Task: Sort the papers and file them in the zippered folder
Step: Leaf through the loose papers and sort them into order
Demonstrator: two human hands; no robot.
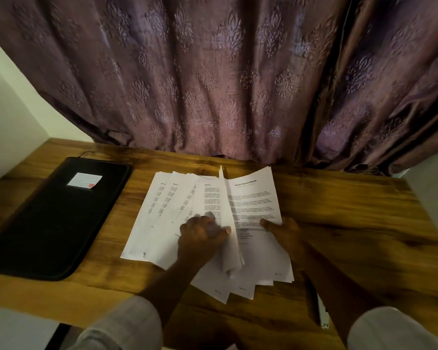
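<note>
Several printed white papers [182, 205] lie fanned out on the middle of the wooden table [352, 218]. My left hand [200, 236] rests on the fanned sheets, its thumb pinching the edge of a few sheets [230, 231] that stand up on edge. My right hand [283, 233] holds the right-hand sheet headed "Sample Financial Statement" [253, 198] at its lower right, thumb on top. The black zippered folder [53, 221] lies closed at the left, with a small white label [84, 180] on its cover.
A purple patterned curtain [213, 79] hangs along the table's far edge. A pen [319, 306] lies near the front edge, under my right forearm. A white wall borders the table on the left.
</note>
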